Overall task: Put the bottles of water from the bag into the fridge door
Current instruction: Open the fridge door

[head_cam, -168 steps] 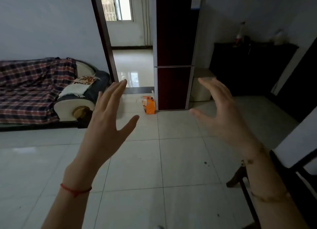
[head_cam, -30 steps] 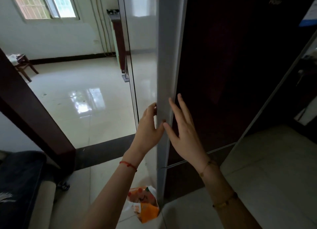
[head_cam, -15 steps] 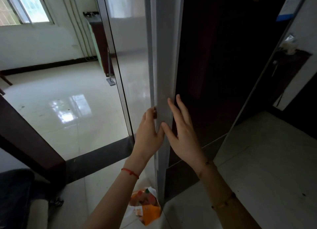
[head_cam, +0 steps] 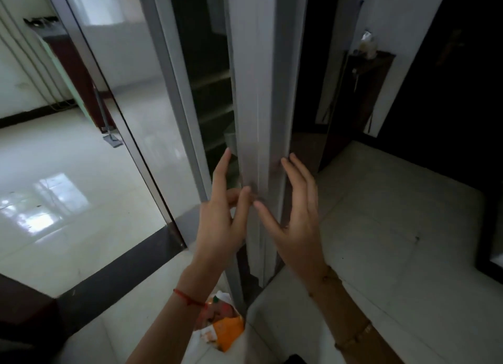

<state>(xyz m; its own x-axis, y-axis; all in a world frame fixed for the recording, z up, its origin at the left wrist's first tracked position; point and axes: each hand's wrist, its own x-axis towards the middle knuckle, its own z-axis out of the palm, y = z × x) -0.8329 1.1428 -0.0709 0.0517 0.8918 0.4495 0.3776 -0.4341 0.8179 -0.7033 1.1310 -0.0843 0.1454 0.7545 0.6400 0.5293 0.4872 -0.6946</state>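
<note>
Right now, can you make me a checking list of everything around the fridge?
Surface: pale tiled floor, glossy in the next room.
Job's things: fridge door is partly open, dark shelves show in the gap; orange and white bag sits on the floor by the fridge's foot; bottles not clearly visible.
Clutter: mop in the next room.
Grippers: left hand and right hand at the door edge, fingers spread, holding nothing.
Cables: wires run down the far wall.
Surroundings: dark cabinet at right.

Two hands are seen, left [head_cam: 220, 224] and right [head_cam: 295, 227]; one fridge door [head_cam: 261, 105], one bag [head_cam: 220, 328] and three wrist bands are counted.
</note>
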